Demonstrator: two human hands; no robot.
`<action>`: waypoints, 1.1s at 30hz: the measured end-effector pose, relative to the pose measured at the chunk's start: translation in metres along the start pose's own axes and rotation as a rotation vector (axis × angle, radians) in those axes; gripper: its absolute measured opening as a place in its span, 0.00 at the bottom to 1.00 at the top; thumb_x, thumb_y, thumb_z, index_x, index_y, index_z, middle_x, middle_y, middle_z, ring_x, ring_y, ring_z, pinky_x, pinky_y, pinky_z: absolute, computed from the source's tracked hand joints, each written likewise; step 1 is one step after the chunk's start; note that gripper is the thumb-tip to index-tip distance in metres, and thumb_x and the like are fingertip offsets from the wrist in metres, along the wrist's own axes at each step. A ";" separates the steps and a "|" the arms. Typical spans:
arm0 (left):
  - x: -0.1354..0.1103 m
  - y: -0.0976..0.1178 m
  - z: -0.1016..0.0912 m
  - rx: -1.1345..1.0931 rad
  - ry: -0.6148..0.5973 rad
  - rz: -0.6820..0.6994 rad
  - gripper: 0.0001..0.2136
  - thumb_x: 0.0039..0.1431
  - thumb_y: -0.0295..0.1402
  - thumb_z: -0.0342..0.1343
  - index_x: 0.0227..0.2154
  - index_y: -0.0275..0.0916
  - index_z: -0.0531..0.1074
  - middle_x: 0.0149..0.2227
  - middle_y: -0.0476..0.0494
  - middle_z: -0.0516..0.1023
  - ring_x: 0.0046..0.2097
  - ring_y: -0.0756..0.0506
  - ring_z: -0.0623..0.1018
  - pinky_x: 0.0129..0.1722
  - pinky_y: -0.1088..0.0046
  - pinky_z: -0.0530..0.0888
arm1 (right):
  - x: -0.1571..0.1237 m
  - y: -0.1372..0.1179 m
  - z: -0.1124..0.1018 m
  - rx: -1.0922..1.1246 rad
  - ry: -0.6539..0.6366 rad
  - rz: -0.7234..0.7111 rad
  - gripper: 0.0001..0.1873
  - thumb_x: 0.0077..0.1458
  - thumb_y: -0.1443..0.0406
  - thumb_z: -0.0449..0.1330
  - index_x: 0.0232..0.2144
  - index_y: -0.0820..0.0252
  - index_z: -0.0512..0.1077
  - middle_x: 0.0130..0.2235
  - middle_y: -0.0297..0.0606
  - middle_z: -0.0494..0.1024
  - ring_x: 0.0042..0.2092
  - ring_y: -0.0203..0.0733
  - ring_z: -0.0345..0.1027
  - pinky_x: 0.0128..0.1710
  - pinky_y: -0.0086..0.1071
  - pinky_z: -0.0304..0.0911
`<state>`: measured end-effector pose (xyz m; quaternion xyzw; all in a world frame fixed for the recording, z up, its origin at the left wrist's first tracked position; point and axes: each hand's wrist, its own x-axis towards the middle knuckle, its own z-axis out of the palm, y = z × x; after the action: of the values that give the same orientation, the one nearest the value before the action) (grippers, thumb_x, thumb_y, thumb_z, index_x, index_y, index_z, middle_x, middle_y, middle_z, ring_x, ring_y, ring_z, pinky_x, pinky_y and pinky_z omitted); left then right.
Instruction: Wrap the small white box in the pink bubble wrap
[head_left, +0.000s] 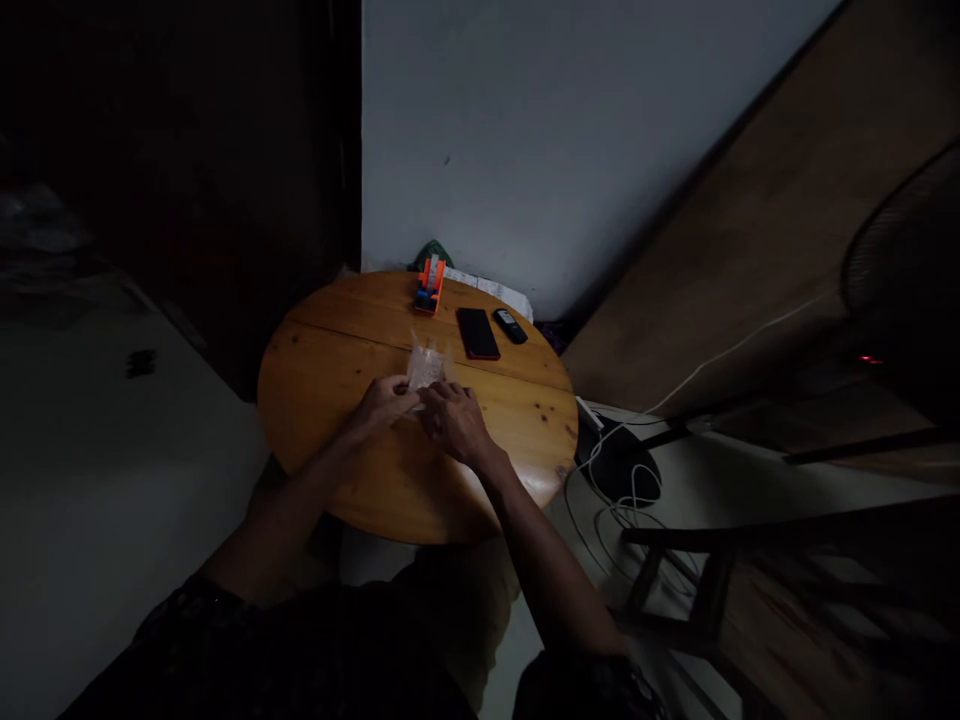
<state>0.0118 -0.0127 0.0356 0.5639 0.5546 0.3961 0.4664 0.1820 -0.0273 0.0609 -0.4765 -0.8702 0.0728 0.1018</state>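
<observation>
A small, clear, crinkled plastic wrapping (pixel 426 366) is held near the middle of the round, varnished wooden table (pixel 322 345). Its near left edge is pinched by the nearly closed left hand (pixel 386 402); over its near right edge the right hand (pixel 454 420) is curled, but its grip cannot be told in this dim light. The handling is judged unfinished, the far end being loose. Near the table's far edge, an orange plastic tape dispenser (pixel 430 284) is left untouched.

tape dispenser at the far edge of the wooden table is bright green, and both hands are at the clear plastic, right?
The colour is wrong: the head view shows the tape dispenser at the wooden table's far edge is mainly orange. The left hand and right hand are indeed at the clear plastic.
</observation>
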 end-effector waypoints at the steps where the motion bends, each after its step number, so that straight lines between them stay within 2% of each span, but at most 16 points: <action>1: -0.001 0.003 0.001 0.103 -0.029 0.043 0.11 0.49 0.35 0.55 0.34 0.36 0.76 0.28 0.50 0.75 0.29 0.49 0.74 0.29 0.75 0.68 | -0.004 0.005 -0.001 0.095 0.008 0.009 0.23 0.59 0.68 0.58 0.57 0.56 0.71 0.53 0.44 0.78 0.55 0.52 0.68 0.54 0.44 0.59; 3: -0.004 0.010 0.000 0.365 -0.096 0.126 0.10 0.50 0.34 0.56 0.34 0.37 0.76 0.31 0.47 0.76 0.32 0.46 0.75 0.31 0.72 0.70 | -0.014 0.017 -0.002 0.266 0.067 0.052 0.25 0.57 0.69 0.57 0.58 0.57 0.69 0.54 0.43 0.78 0.55 0.50 0.70 0.57 0.44 0.61; 5: -0.008 0.016 -0.001 0.617 -0.144 0.209 0.09 0.51 0.33 0.57 0.35 0.38 0.75 0.35 0.43 0.78 0.35 0.42 0.77 0.35 0.69 0.71 | -0.025 0.028 0.002 0.352 0.192 0.124 0.23 0.57 0.68 0.57 0.56 0.58 0.71 0.55 0.45 0.77 0.56 0.50 0.70 0.58 0.44 0.62; 7: -0.012 0.023 0.000 0.799 -0.183 0.276 0.11 0.53 0.31 0.55 0.39 0.37 0.75 0.41 0.37 0.79 0.39 0.39 0.79 0.38 0.66 0.73 | -0.035 0.037 0.011 0.370 0.335 0.224 0.21 0.58 0.64 0.57 0.54 0.60 0.72 0.56 0.49 0.75 0.57 0.53 0.70 0.57 0.47 0.64; 9: -0.015 0.029 0.001 0.916 -0.221 0.312 0.13 0.56 0.28 0.52 0.43 0.36 0.75 0.44 0.32 0.79 0.42 0.37 0.80 0.41 0.64 0.74 | -0.042 0.042 0.022 0.381 0.409 0.345 0.27 0.58 0.57 0.59 0.57 0.62 0.69 0.57 0.53 0.73 0.55 0.55 0.71 0.55 0.48 0.67; 11: -0.014 0.034 0.001 0.985 -0.273 0.323 0.13 0.58 0.26 0.49 0.44 0.35 0.75 0.45 0.30 0.78 0.43 0.36 0.81 0.41 0.63 0.74 | -0.043 0.043 0.031 0.412 0.378 0.473 0.35 0.56 0.52 0.62 0.61 0.63 0.66 0.58 0.56 0.73 0.53 0.55 0.73 0.52 0.47 0.69; 13: -0.011 0.038 -0.001 1.027 -0.326 0.327 0.13 0.59 0.26 0.49 0.43 0.35 0.75 0.45 0.31 0.78 0.43 0.37 0.81 0.41 0.64 0.74 | -0.039 0.043 0.037 0.462 0.279 0.565 0.40 0.55 0.49 0.63 0.64 0.64 0.63 0.55 0.55 0.76 0.50 0.54 0.75 0.49 0.45 0.70; 17: -0.001 0.042 -0.007 1.064 -0.409 0.334 0.12 0.64 0.29 0.47 0.40 0.37 0.76 0.41 0.36 0.80 0.42 0.40 0.80 0.41 0.67 0.72 | -0.025 0.041 0.035 0.510 0.155 0.639 0.37 0.61 0.53 0.59 0.66 0.66 0.60 0.47 0.50 0.81 0.49 0.52 0.76 0.49 0.41 0.69; 22: 0.000 0.044 -0.006 1.054 -0.380 0.281 0.13 0.66 0.30 0.45 0.38 0.37 0.76 0.41 0.37 0.80 0.44 0.40 0.79 0.43 0.68 0.71 | -0.008 0.033 0.023 0.404 0.090 0.689 0.34 0.63 0.55 0.58 0.66 0.65 0.60 0.50 0.51 0.81 0.53 0.53 0.75 0.52 0.40 0.67; 26: 0.000 0.043 -0.005 1.052 -0.365 0.286 0.10 0.65 0.31 0.49 0.38 0.38 0.75 0.42 0.38 0.80 0.45 0.40 0.79 0.42 0.68 0.71 | 0.003 0.031 0.019 0.348 0.071 0.685 0.33 0.61 0.59 0.59 0.65 0.65 0.61 0.48 0.50 0.81 0.52 0.52 0.75 0.51 0.39 0.67; 33: 0.004 0.047 -0.010 1.046 -0.387 0.279 0.08 0.63 0.33 0.54 0.40 0.39 0.76 0.43 0.39 0.80 0.47 0.39 0.79 0.45 0.67 0.71 | 0.004 0.040 0.038 0.469 0.192 0.669 0.22 0.57 0.65 0.58 0.54 0.61 0.70 0.34 0.35 0.80 0.37 0.40 0.74 0.37 0.29 0.65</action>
<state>0.0144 -0.0058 0.0830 0.8496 0.5018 0.0164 0.1616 0.2025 -0.0035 0.0155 -0.7014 -0.6138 0.2533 0.2589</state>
